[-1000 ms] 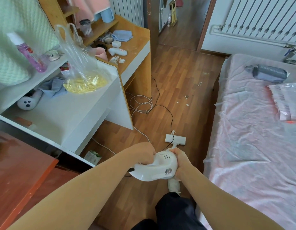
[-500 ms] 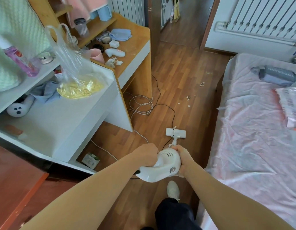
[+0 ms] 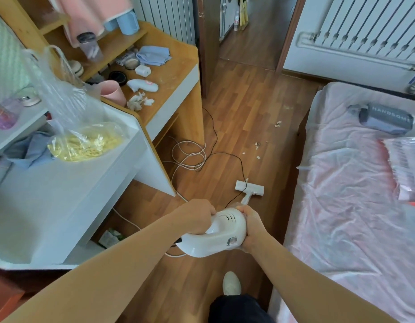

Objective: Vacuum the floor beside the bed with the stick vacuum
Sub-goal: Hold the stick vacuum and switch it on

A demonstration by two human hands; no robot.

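Stick vacuum [image 3: 221, 234]: white motor body held low in front of the person, over the wooden floor [image 3: 243, 108] between the desks and the bed [image 3: 355, 206].
Floor head [image 3: 249, 188]: flat on the boards ahead of the hands, joined to the body by a short visible stretch of white tube; near the bed's edge but apart from it.
Left hand [image 3: 197, 216]: fingers curled round the handle at the body's left side, gripping it.
Right hand [image 3: 253, 226]: wrapped round the body's right and front end, fingers curled tight, thumb on top.
Writing on the vacuum: none legible; only vent slots and a small grey button show.
Black cord [image 3: 242, 169]: runs along the floor and passes the left end of the floor head.
White cable [image 3: 190, 155]: looped on the floor at the foot of the wooden desk [image 3: 178, 73].
Paper scraps [image 3: 257, 145]: scattered on the boards beyond the floor head, close to the bed.
Shoe [image 3: 231, 283]: pale, on the floor below the vacuum body.
Bed cover: pink sheet under clear plastic film.
Grey pouch [image 3: 385, 120]: lies on the bed; printed letters read "HANDSOME".
White desk [image 3: 62, 206]: at left, bearing a clear plastic bag [image 3: 85, 143] of yellow pieces.
Packet [image 3: 110, 237]: on the floor under the white desk; print too small to read.
Wooden desk top: pink cup [image 3: 113, 90], blue cloth [image 3: 154, 55], crumpled paper.
Radiator [image 3: 364, 36]: white, on the wall behind the bed.
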